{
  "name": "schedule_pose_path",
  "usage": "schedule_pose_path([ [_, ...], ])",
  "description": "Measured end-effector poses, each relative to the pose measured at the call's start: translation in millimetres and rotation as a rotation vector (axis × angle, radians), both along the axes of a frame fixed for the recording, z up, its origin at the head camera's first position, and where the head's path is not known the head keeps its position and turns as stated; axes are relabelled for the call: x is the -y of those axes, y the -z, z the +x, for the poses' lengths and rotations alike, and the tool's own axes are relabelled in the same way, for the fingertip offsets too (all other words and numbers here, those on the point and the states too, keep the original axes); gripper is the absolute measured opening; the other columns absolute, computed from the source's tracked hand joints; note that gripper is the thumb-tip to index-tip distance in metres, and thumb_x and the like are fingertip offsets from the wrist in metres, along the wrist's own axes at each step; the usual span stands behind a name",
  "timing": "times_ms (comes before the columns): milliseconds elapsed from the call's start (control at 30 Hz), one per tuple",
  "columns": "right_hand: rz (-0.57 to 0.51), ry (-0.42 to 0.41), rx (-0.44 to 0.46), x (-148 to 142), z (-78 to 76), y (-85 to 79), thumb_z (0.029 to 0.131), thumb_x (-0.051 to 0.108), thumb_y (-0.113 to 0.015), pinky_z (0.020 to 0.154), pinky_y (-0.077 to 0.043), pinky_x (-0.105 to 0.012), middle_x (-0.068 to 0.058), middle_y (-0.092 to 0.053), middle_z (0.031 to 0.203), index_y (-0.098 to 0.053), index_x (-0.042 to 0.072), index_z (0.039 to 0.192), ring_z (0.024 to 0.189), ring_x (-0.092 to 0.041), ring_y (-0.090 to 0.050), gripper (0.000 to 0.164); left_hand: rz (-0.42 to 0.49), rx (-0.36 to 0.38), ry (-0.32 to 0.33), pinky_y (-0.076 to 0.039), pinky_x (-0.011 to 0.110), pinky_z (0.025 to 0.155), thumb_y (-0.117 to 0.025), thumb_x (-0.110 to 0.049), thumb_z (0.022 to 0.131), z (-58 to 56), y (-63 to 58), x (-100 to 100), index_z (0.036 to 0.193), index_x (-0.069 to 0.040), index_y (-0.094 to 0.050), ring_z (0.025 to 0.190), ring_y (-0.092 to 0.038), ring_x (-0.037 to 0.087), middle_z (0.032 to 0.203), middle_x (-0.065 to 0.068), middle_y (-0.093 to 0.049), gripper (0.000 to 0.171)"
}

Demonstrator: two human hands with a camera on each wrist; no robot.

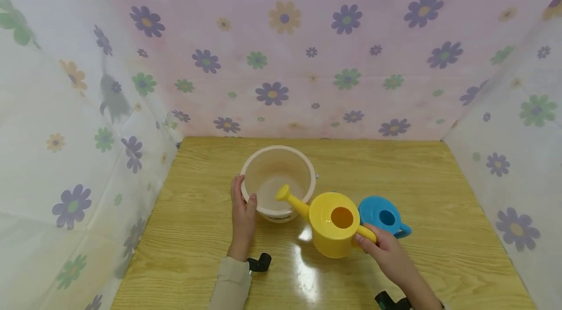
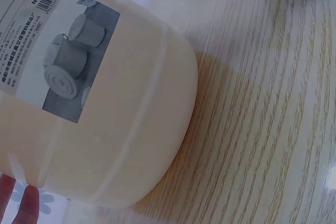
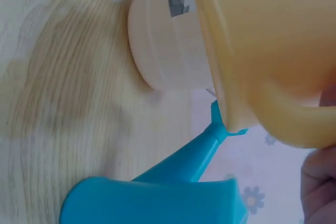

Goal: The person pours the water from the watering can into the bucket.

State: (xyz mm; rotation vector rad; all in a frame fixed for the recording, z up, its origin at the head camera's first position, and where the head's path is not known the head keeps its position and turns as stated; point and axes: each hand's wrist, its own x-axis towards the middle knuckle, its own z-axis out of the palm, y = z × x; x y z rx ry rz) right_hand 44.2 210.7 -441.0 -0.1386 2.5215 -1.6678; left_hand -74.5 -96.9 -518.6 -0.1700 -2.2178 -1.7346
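One yellow watering can (image 1: 331,232), one bucket (image 1: 275,164).
Can is grasped in right grip (image 1: 386,253); bucket is held in left grip (image 1: 243,215).

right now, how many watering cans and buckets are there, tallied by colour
yellow: 1, the yellow watering can held in the right hand
blue: 1, the blue watering can
cream: 1, the cream bucket
total: 3
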Motion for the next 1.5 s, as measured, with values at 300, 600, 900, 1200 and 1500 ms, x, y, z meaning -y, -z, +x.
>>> schedule_pose_path([
  [300,-0.022,0.130,-0.185,18,5.5,3.9,0.089,0.007,-0.051,0.046,-0.038,-0.026,0.002,-0.043,0.061,-0.052,0.010,0.080,0.053,-0.012,-0.043,0.009,0.007,-0.015,-0.002,-0.031,0.047,0.095,-0.045,-0.019,0.090,-1.8,-3.2,3,0.138,-0.019,-0.027,0.127,-0.026,0.021,0.145,0.001,-0.015,0.051],
  [600,-0.055,0.191,-0.206,41,6.4,-23.3,0.088,0.001,-0.051,0.044,-0.041,-0.025,-0.002,-0.047,0.057,-0.050,0.008,0.074,0.049,-0.015,-0.046,0.015,0.017,-0.024,0.000,-0.031,0.046,0.095,-0.045,-0.014,0.087,-3.9,-6.3,2,0.137,-0.017,-0.029,0.126,-0.027,0.020,0.143,-0.006,-0.018,0.053],
  [900,-0.116,0.238,-0.355,35,-5.7,-11.4,0.086,-0.004,-0.051,0.041,-0.032,-0.025,0.002,-0.036,0.055,-0.046,0.008,0.073,0.046,-0.012,-0.036,0.018,0.008,-0.033,0.002,-0.030,0.047,0.096,-0.046,-0.016,0.087,-4.8,-3.3,2,0.137,-0.016,-0.028,0.127,-0.027,0.020,0.143,-0.005,-0.018,0.054],
  [1200,-0.370,0.320,-0.401,24,-26.1,-36.8,0.085,-0.006,-0.050,0.039,-0.029,-0.024,-0.001,-0.032,0.051,-0.043,0.004,0.062,0.044,-0.013,-0.031,0.026,-0.010,-0.033,-0.002,-0.028,0.053,0.095,-0.045,-0.007,0.085,7.0,-27.2,-2,0.135,-0.005,-0.029,0.126,-0.026,0.029,0.142,0.013,-0.020,0.053],
  [1500,-0.492,0.266,-0.368,-8,-57.5,-58.0,0.088,0.001,-0.049,0.042,-0.024,-0.031,-0.003,-0.031,0.049,-0.038,-0.004,0.057,0.045,-0.021,-0.028,0.034,-0.028,0.015,-0.007,-0.028,0.051,0.096,-0.046,-0.016,0.088,4.2,-10.2,0,0.137,-0.016,-0.028,0.129,-0.023,0.025,0.145,0.005,-0.016,0.053],
])
